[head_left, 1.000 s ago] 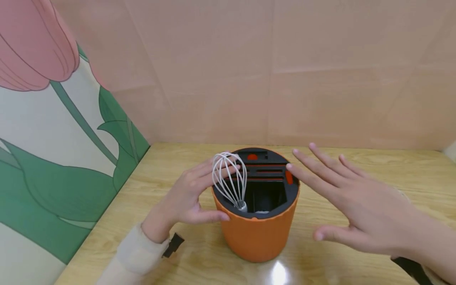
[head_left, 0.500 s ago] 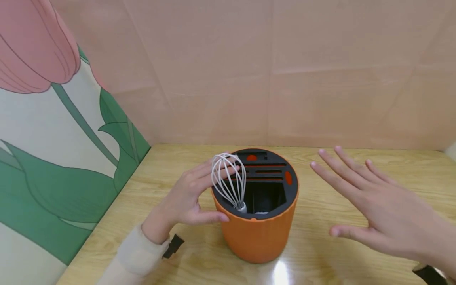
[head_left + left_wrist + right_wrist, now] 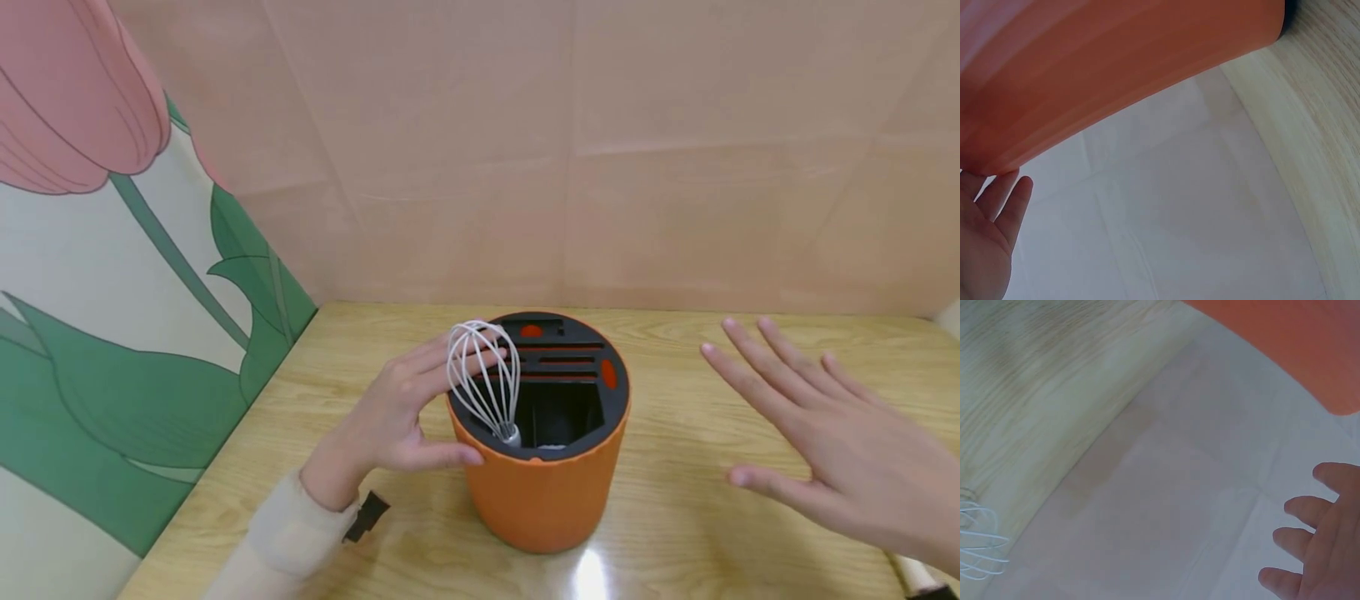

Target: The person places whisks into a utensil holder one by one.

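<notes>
A whisk [image 3: 483,379] with pale wires stands tilted in the front left part of the black slotted top [image 3: 618,400] of an orange round utensil holder [image 3: 543,504]. My left hand [image 3: 405,408] rests against the holder's left side, its thumb at the front rim and its fingers partly behind the whisk wires. In the left wrist view, fingertips touch the orange wall. Off to the right, my right hand [image 3: 840,442] hovers over the table with fingers spread straight, apart from the holder and holding nothing.
Both arms are above a wood-grain table [image 3: 660,517]. A pinkish sheet [image 3: 570,158] rises behind it, and a tulip-patterned panel [image 3: 142,333] borders the left side. White wire loops [image 3: 982,544], cut off by the edge, show in the right wrist view.
My right hand has moved right, away from the holder's rim, with fingers still spread. The left hand, the holder and the whisk have stayed in place.
</notes>
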A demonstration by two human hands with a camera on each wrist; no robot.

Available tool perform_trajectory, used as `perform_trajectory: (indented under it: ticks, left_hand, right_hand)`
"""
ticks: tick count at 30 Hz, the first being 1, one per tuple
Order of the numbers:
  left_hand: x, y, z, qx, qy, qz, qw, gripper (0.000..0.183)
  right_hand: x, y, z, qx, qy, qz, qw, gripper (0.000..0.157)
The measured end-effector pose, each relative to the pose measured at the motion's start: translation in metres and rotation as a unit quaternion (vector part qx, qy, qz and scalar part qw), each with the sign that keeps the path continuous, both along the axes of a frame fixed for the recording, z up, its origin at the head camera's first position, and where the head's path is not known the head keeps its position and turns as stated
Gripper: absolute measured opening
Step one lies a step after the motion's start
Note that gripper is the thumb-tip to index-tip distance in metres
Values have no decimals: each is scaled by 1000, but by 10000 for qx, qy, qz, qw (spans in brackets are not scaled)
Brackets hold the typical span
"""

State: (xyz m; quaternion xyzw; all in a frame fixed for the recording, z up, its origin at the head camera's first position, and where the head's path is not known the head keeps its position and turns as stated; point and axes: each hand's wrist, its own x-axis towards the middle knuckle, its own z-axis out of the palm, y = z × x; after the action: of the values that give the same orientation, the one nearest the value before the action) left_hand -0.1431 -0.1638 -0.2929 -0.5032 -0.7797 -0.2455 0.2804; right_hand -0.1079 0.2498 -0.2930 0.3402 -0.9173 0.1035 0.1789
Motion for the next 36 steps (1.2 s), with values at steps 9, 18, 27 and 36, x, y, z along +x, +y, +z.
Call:
perform_trajectory:
  ticks: [9,18,27,36]
  left_hand:
    - [-1,1,1,13,-51,-21,10000,79]
    - [-1,1,1,5,15,-14,10000,78]
    - [0,0,0,-4,-3,17,10000,78]
    - [0,0,0,12,-45,14,10000,79]
  right_hand:
    - [0,17,-13,22,-201,-469,9987,103]
    - [-2,41,-34,-139,-234,-696,9972,102]
    - [-6,64,-53,-755,-218,-657,9947,100]
    - [-10,81,-70,-1105,-79,-733,9911,97]
